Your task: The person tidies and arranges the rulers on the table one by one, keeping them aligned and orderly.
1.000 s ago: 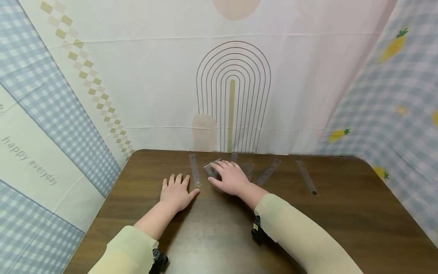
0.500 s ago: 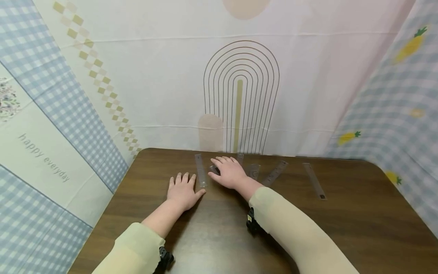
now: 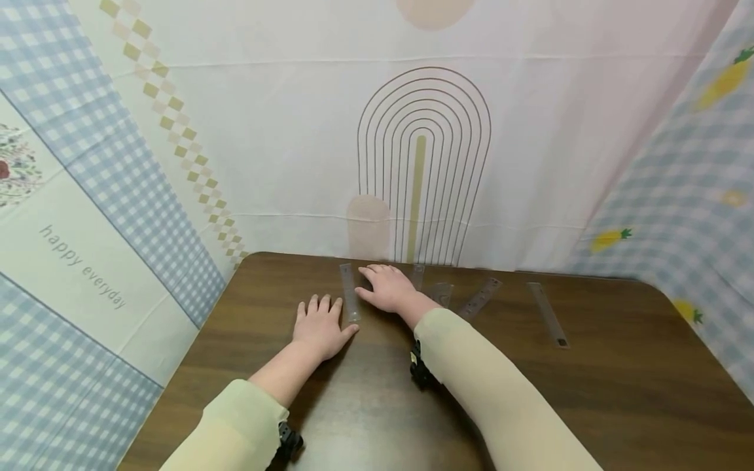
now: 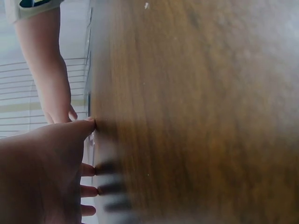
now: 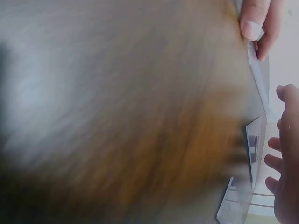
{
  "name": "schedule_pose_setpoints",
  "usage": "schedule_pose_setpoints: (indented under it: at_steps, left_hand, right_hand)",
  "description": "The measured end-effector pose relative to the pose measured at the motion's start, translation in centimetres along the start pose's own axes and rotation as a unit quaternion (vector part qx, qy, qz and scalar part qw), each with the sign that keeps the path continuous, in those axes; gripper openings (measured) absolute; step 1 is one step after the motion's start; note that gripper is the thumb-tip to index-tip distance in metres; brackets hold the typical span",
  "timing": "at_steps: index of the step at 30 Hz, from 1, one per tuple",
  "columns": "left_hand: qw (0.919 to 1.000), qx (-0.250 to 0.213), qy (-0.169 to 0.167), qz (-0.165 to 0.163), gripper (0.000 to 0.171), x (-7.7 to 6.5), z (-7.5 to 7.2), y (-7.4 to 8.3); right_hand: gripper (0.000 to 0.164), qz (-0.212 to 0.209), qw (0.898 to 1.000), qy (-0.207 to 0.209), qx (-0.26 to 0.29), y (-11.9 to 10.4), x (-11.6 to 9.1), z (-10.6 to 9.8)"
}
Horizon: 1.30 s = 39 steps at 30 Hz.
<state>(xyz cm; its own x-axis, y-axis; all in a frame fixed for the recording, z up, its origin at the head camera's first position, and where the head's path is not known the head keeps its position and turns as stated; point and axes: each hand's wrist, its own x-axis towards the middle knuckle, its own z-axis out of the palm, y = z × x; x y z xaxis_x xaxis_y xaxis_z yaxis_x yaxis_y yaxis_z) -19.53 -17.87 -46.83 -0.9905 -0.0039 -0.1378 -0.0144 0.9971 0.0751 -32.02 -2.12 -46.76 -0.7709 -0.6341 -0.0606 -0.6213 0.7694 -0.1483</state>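
Note:
My left hand [image 3: 321, 332] lies palm down with fingers spread, its thumb near the lower end of a clear ruler [image 3: 349, 288]. Just right of that ruler, my right hand [image 3: 389, 288] is stretched out with loosely spread fingers, gripping nothing. In the right wrist view, its fingers hover apart from a clear piece with a dark cutout [image 5: 252, 148]; the head view hides this piece beneath the hand. A narrow clear ruler [image 3: 418, 275] sticks out behind the right hand. Beside the wrist lies a clear plate with curved markings [image 3: 443, 294], partly covered by the arm.
Further right, a slanted clear ruler with cutouts [image 3: 480, 297] and another clear ruler [image 3: 548, 314] with a dark square at its end lie on the brown wooden table [image 3: 618, 379]. A patterned cloth [image 3: 283, 144] hangs directly behind the table's far edge.
My right hand has shifted left, toward the left ruler, and now covers the clear piece that showed under its fingers. My left hand stays beside the ruler. The head view has turned slightly left.

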Motion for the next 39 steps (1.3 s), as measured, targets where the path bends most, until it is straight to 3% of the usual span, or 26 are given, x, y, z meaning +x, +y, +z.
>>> schedule_pose_setpoints:
  at_steps: [8,16,21,28,39]
  left_hand:
    - [1.0000,-0.009,-0.005,0.001,0.078,0.2,-0.2,0.6]
    - [0.9999,-0.006,0.000,-0.009,0.078,0.3,-0.1,0.3]
    - [0.9999,-0.014,0.007,0.001,0.078,0.5,0.0,0.2]
    - [1.0000,-0.007,0.004,-0.002,0.078,0.5,0.2,0.1]
    - [0.9999,-0.001,0.012,0.001,0.077,0.8,0.5,0.3]
  right_hand:
    - [0.062,0.023,1.000,0.000,-0.013,0.4,1.6,-0.1]
    - [0.054,0.022,1.000,-0.006,-0.013,-1.0,3.3,-0.3]
    - [0.051,0.028,0.999,-0.015,-0.027,-1.9,4.1,-0.4]
    - [0.053,0.040,0.998,-0.034,-0.032,-2.9,4.7,-0.1]
    - [0.051,0.064,0.997,-0.025,-0.028,-2.6,5.0,0.0]
